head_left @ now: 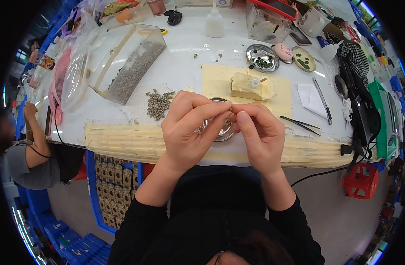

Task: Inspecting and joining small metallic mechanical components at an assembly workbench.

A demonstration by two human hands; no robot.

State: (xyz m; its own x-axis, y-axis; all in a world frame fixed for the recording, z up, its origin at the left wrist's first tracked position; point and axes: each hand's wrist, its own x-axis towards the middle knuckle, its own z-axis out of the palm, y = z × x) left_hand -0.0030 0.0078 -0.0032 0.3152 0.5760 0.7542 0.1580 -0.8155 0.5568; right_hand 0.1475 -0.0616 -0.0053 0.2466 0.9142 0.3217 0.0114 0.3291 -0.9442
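One tiny greyish piece (pixel 230 110) was held up over the near part of a white table (pixel 184 44), right where the fingertips met. It was pinched by the left hand (pixel 187 128), with the thumb and forefinger closed together at the tips. The right hand (pixel 262 137) was brought up from the other side, forefinger at the piece and thumb just beside it; honestly, everything there was so small and crowded that whether the right one was clamped on anything couldn't be told. Below, a round silver bowl (pixel 223 138) was partly blocked by the hands.

Progress-wise, one piece was in hand and loads looked to be left. A loose heap of small bits (pixel 157 106) was spread out just beside the left hand, and a clear tub (pixel 114 57) farther back was well stocked with grey grains (pixel 142 66). No finished item could be picked out, so it'd be judged as mid-job with plenty to go.

Black tweezers (pixel 301 125) were laid near the right hand, not held. A pen (pixel 322 100) was parked beside some folded white paper (pixel 310 99), a yellow block (pixel 244 89) was set on a yellow sheet (pixel 211 79), and green chips (pixel 262 63) were kept in a silver dish (pixel 275 66).
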